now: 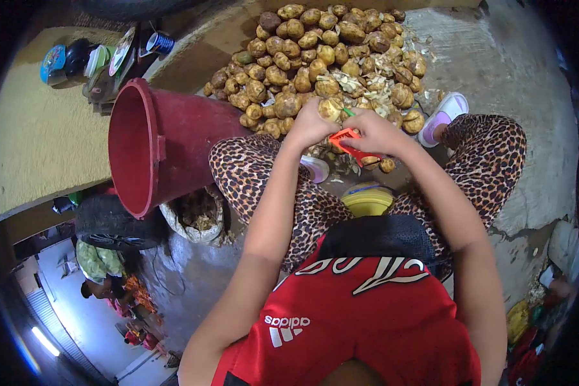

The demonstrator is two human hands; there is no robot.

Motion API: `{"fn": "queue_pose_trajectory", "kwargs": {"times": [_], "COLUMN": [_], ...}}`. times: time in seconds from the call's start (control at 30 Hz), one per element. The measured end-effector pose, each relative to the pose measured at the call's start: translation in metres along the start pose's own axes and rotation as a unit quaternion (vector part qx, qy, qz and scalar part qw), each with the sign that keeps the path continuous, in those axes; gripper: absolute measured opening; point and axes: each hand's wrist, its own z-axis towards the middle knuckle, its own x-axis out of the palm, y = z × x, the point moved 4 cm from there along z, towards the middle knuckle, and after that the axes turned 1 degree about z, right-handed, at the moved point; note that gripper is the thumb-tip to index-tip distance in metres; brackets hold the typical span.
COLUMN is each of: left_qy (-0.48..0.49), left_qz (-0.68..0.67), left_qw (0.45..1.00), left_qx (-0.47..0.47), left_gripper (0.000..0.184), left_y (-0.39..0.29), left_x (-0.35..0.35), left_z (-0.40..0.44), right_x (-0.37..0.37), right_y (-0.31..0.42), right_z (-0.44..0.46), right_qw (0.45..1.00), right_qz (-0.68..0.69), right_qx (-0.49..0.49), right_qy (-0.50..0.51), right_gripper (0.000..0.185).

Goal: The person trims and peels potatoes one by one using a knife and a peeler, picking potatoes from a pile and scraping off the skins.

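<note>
The left hand [307, 127] curls around a potato [330, 109] at the near side of a potato pile [302, 51]; the right hand [378, 134] grips an orange peeler [342, 136] close beside it.

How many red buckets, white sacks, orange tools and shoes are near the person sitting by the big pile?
Red bucket: 1
White sack: 1
Orange tool: 1
Shoes: 2
Total: 5
</note>
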Motion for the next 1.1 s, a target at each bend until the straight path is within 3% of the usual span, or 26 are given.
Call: {"fn": "queue_pose_trajectory", "kwargs": {"times": [0.1, 0.2, 0.4, 0.43, 0.53, 0.6, 0.67, 0.7, 0.73, 0.77, 0.8, 0.83, 0.9, 0.93, 1.03, 1.1], "left_qy": [0.039, 0.038, 0.056, 0.044, 0.015, 0.010, 0.017, 0.027, 0.039, 0.076, 0.103, 0.129, 0.137, 0.135, 0.149, 0.130], "left_qz": [-0.016, -0.036, -0.092, -0.092, -0.110, -0.146, -0.213, -0.261, -0.309, -0.320, -0.407, -0.489, -0.602, -0.586, -0.535, -0.533], "left_qw": [0.999, 0.998, 0.994, 0.995, 0.994, 0.989, 0.976, 0.965, 0.950, 0.944, 0.908, 0.862, 0.783, 0.797, 0.831, 0.835], "left_qx": [-0.002, 0.015, -0.026, -0.021, 0.003, 0.033, 0.034, 0.020, 0.005, 0.024, -0.003, -0.031, -0.073, -0.062, -0.039, -0.041], "left_gripper": [0.052, 0.054, 0.060, 0.063, 0.069, 0.072, 0.072, 0.071, 0.070, 0.057, 0.053, 0.049, 0.041, 0.041, 0.041, 0.038], "left_y": [-0.002, -0.004, 0.023, 0.025, 0.025, 0.020, 0.016, 0.016, 0.015, 0.022, 0.022, 0.022, 0.015, 0.013, 0.006, -0.002], "left_x": [-0.001, -0.001, -0.003, -0.004, -0.007, -0.007, -0.008, -0.007, -0.006, -0.004, -0.004, -0.003, 0.001, 0.002, 0.002, 0.005], "left_z": [-0.001, -0.001, 0.008, 0.009, 0.010, 0.008, 0.007, 0.007, 0.007, 0.011, 0.010, 0.008, 0.004, 0.003, -0.001, -0.006], "right_x": [-0.007, -0.005, -0.022, -0.031, -0.041, -0.046, -0.050, -0.049, -0.050, -0.049, -0.048, -0.053, -0.075, -0.081, -0.106, -0.108], "right_y": [0.001, -0.009, -0.022, -0.013, -0.024, -0.024, 0.003, 0.011, 0.011, 0.009, 0.006, 0.002, -0.013, -0.019, -0.057, -0.071], "right_z": [-0.001, -0.002, -0.012, -0.015, -0.015, -0.010, -0.016, -0.016, -0.016, -0.016, -0.016, -0.013, -0.014, -0.015, -0.023, -0.023], "right_qw": [0.987, 0.957, 0.883, 0.863, 0.877, 0.967, 0.972, 0.984, 0.986, 0.987, 0.988, 0.985, 0.949, 0.906, 0.772, 0.718], "right_qz": [0.129, 0.260, 0.426, 0.463, 0.418, 0.171, -0.152, -0.121, -0.102, -0.081, -0.062, -0.079, 0.114, 0.210, 0.466, 0.534], "right_qx": [0.047, 0.092, 0.184, 0.202, 0.225, 0.143, -0.008, 0.085, 0.088, 0.091, 0.095, 0.040, 0.191, 0.263, 0.210, 0.214], "right_qy": [0.077, 0.088, 0.070, 0.024, -0.077, -0.124, -0.177, -0.101, -0.101, -0.101, -0.102, -0.148, -0.224, -0.257, -0.377, -0.391], "right_gripper": [0.019, 0.020, 0.024, 0.025, 0.024, 0.022, 0.022, 0.025, 0.025, 0.025, 0.024, 0.021, 0.019, 0.018, 0.018, 0.020]}}
